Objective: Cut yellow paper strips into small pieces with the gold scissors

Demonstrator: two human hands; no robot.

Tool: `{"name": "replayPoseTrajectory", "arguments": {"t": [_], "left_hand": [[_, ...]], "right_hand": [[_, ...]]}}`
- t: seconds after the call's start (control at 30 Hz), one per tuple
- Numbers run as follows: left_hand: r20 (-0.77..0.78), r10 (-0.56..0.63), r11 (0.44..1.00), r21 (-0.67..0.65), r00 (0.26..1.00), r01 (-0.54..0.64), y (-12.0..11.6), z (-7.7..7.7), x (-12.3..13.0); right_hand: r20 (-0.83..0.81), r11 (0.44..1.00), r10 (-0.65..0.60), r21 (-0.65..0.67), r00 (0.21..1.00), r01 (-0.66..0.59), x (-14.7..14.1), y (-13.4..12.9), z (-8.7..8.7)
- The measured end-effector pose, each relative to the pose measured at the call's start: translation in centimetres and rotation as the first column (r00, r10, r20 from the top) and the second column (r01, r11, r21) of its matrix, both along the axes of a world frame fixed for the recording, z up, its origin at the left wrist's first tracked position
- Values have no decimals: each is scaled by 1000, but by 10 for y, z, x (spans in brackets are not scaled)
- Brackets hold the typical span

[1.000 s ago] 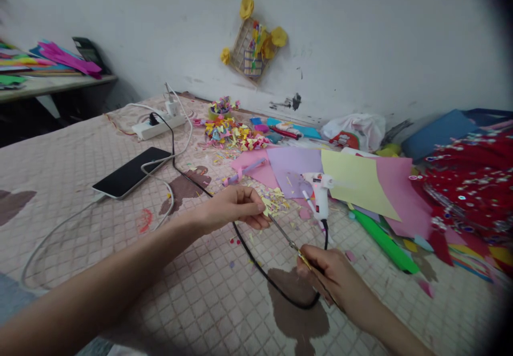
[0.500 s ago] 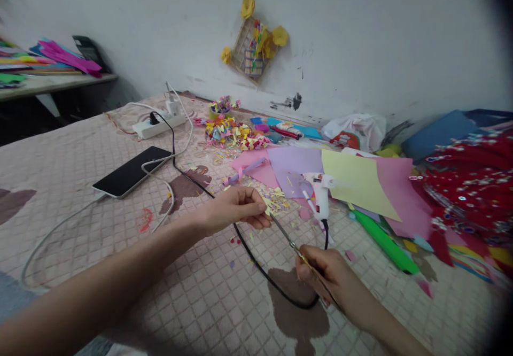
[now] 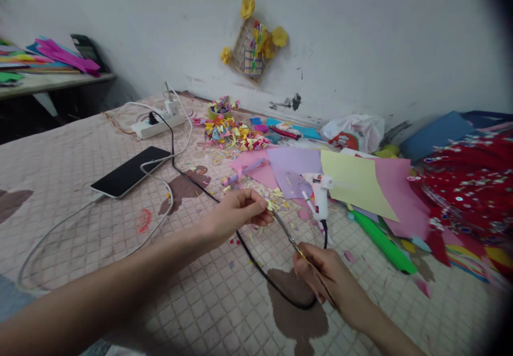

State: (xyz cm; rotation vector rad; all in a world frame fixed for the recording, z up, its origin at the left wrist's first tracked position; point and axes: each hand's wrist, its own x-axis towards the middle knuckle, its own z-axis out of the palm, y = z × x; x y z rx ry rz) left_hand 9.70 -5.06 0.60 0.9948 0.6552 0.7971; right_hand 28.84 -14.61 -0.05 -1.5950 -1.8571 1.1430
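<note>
My left hand (image 3: 246,209) is closed in a pinch on a small pale-yellow paper piece (image 3: 270,205), most of it hidden by my fingers. In my right hand (image 3: 328,273) is a pair of scissors (image 3: 285,230), their slim metal blades pointing up and left to the paper. The blades look close together. Past my hands, yellow paper scraps (image 3: 280,198) lie scattered on the quilted tablecloth (image 3: 192,302). A white glue gun (image 3: 320,195) stands just beyond my right hand, its black cord looping beneath both hands.
Coloured paper sheets (image 3: 352,177) fan out behind the glue gun, near a green tube-like item (image 3: 385,242). Red beaded decorations (image 3: 473,190) are piled at right. A phone (image 3: 132,171), a power strip (image 3: 156,126) and a heap of paper bits (image 3: 232,134) lie to the left and back.
The scissors and my right hand have shifted very slightly left, with the blade tips nearer the paper piece. My left hand keeps its pinch, and the view has moved a little.
</note>
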Motion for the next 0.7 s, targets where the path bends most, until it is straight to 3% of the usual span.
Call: {"name": "replayPoseTrajectory", "arguments": {"t": [0.7], "left_hand": [[-13,32,999,28,999,-32,-2,-5,3]], "right_hand": [[-67,1000,-12,-16,998,11,-2,0,2]]}}
